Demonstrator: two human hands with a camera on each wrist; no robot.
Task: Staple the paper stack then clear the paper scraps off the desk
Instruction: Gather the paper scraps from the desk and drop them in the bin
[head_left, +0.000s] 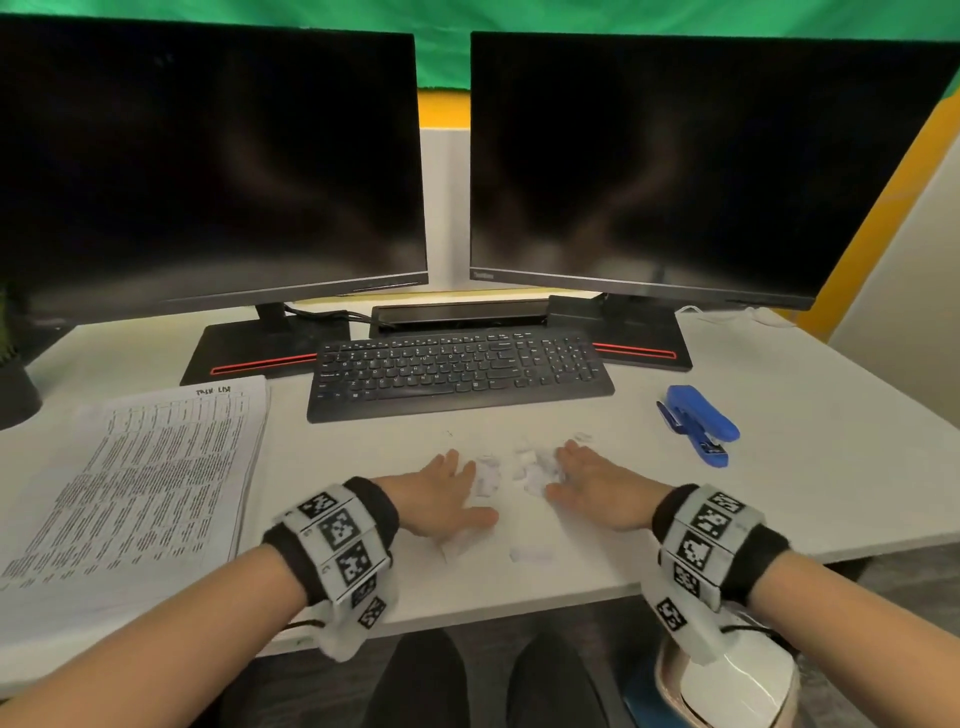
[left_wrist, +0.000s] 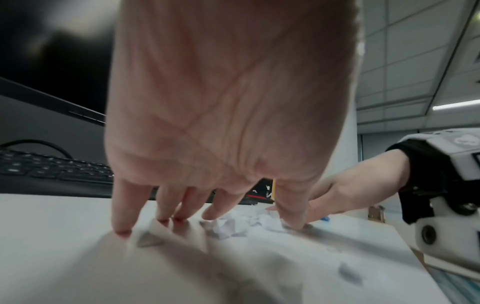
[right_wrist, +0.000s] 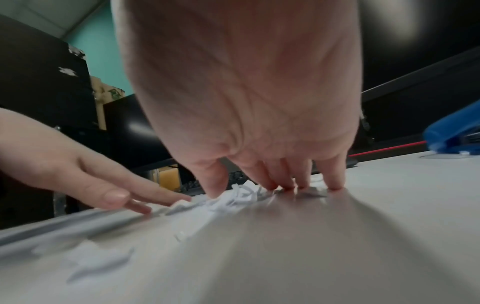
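A heap of small white paper scraps (head_left: 514, 470) lies on the white desk (head_left: 779, 493) in front of the keyboard. My left hand (head_left: 467, 488) presses flat on the desk at the heap's left side, fingers straight. My right hand (head_left: 566, 473) lies flat on its right side, fingertips touching the scraps. In the left wrist view my left hand (left_wrist: 207, 216) has its fingertips down beside the scraps (left_wrist: 233, 224). In the right wrist view my right hand (right_wrist: 272, 185) touches the scraps (right_wrist: 233, 197). The printed paper stack (head_left: 150, 488) lies at the left. The blue stapler (head_left: 696, 423) lies at the right, untouched.
A black keyboard (head_left: 457, 374) sits just behind the scraps, with two dark monitors (head_left: 208, 166) behind it. Two loose scraps (head_left: 530, 555) lie near the desk's front edge. A dark pot (head_left: 15, 395) stands at the far left. A white object (head_left: 727, 686) sits below the desk at the right.
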